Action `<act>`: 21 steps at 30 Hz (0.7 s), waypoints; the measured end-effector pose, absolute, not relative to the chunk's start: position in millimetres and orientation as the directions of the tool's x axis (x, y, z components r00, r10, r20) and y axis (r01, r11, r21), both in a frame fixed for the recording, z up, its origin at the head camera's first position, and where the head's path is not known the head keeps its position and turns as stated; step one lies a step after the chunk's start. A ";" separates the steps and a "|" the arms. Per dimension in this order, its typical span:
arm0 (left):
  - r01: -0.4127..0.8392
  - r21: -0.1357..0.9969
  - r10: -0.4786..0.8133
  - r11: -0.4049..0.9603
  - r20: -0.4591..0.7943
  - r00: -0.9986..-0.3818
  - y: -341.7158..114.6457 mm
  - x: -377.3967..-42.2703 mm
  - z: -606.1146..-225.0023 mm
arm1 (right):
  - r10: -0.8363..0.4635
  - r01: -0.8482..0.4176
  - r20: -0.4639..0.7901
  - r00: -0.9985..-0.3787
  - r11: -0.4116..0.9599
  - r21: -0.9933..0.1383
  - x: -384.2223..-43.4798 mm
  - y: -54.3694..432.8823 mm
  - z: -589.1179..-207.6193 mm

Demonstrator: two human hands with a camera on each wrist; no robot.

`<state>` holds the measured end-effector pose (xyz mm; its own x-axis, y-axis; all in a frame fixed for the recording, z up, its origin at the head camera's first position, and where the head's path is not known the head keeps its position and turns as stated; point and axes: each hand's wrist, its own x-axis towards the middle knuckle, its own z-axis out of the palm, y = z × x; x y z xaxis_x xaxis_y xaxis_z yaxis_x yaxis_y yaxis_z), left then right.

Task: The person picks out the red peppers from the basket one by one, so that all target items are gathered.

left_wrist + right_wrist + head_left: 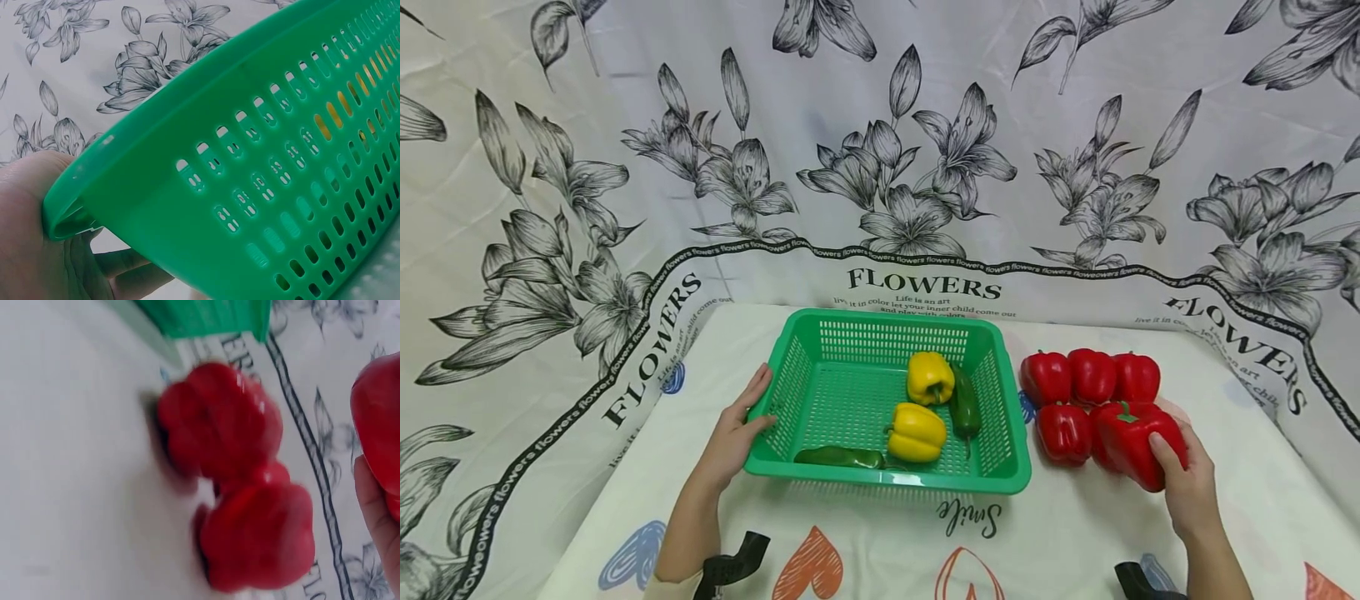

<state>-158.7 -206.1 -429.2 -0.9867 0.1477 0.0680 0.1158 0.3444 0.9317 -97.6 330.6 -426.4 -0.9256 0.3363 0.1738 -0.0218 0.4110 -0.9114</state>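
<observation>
A green plastic basket [891, 481] holds two yellow bell peppers, one [930, 377] behind the other [917, 432], and two long green peppers, one [965, 403] at the right and one [839, 456] along the near wall. My left hand [739, 429] grips the basket's left rim; in the left wrist view its fingers [134, 275] reach beneath that rim. Right of the basket, my right hand [1192, 475] holds a red bell pepper [1138, 442] with a green stem, above the others. Several more red bell peppers [1064, 434] stand grouped there, blurred in the right wrist view.
A white cloth with printed hearts [809, 565] covers the table. Behind it hangs a flower-printed curtain [895, 167]. The red group sits close to the basket's right wall.
</observation>
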 end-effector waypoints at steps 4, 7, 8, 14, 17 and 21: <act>0.116 0.932 0.146 0.343 0.070 -0.987 -206.8 -158.5 -429.5 | 0.419 0.067 0.137 -0.898 0.436 -0.897 -102.1 343.1 -427.6; 0.117 0.933 0.150 0.341 0.069 -0.986 -206.9 -158.3 -430.4 | 0.490 0.153 0.071 -0.869 0.402 -0.903 -105.1 354.3 -428.5; 0.115 0.933 0.151 0.340 0.067 -0.986 -207.0 -158.3 -430.7 | 0.511 0.174 0.046 -0.858 0.375 -0.911 -106.5 357.9 -428.8; 0.110 0.937 0.144 0.333 0.065 -0.987 -207.1 -158.3 -431.6 | 0.601 0.178 -0.056 -0.797 0.146 -0.973 -118.9 380.5 -436.6; 0.114 0.937 0.144 0.332 0.069 -0.987 -207.1 -158.3 -431.3 | 0.620 0.179 -0.086 -0.780 0.090 -0.980 -125.5 390.6 -444.0; 0.116 0.937 0.148 0.329 0.071 -0.987 -206.8 -158.6 -430.8 | 0.640 0.271 -0.205 -0.740 0.005 -0.963 -132.7 396.7 -449.1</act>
